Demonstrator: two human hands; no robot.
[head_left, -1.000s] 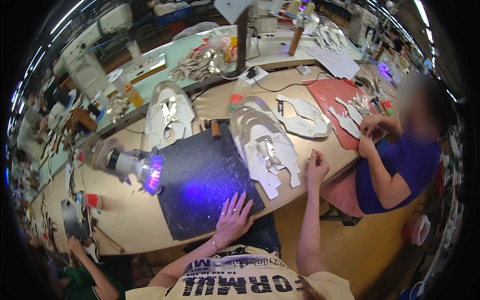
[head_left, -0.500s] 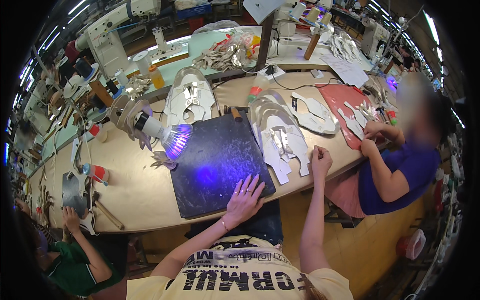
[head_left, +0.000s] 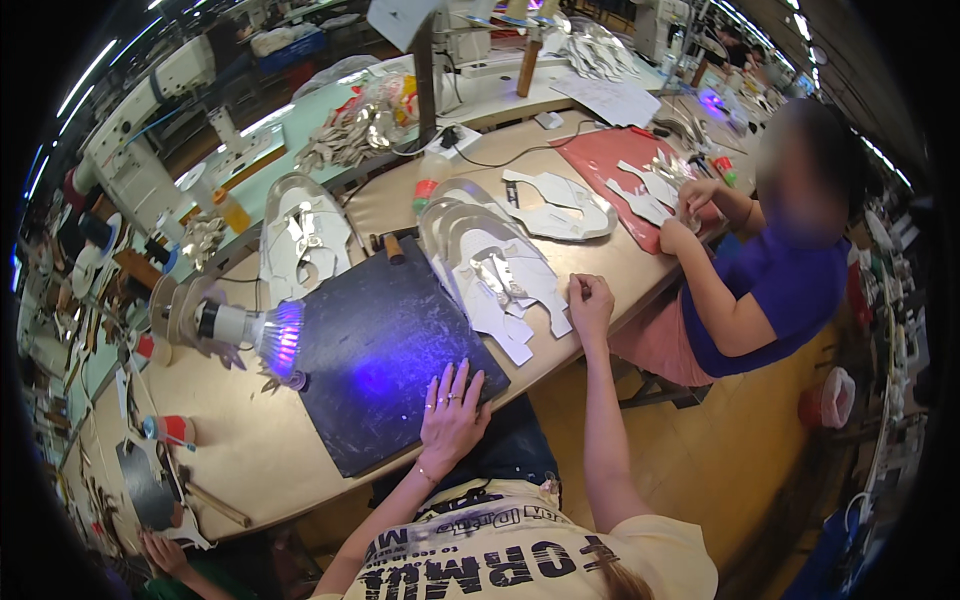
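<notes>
On the near edge of the long tan worktop [head_left: 240,450], the person's left hand [head_left: 450,418] lies flat with its fingers spread wide on a dark mat [head_left: 385,350]. It holds nothing. The mat glows purple where a small lamp [head_left: 262,332] shines on it from the left. The lamp lies just beside the mat's left edge.

The right hand [head_left: 590,300] is to the right, curled into a loose fist. It rests on the worktop, just beside a stack of pale cut-out pieces [head_left: 495,275]. I cannot tell if it pinches one of them. The stack sits right of the mat and touches its far right corner.

Farther left, another pile of pale cut-outs [head_left: 305,235] lies near the far side of the mat. A little brown-handled tool [head_left: 392,247] lies between the two piles, at the mat's far edge.

On the right, another person in a purple shirt [head_left: 780,290] sits at the worktop. Both of their hands are on small pale pieces on a red mat [head_left: 610,160].

On the near left, a red and white cup [head_left: 170,429] lies on the worktop. A third person's hand [head_left: 165,550] shows at the bottom left.
</notes>
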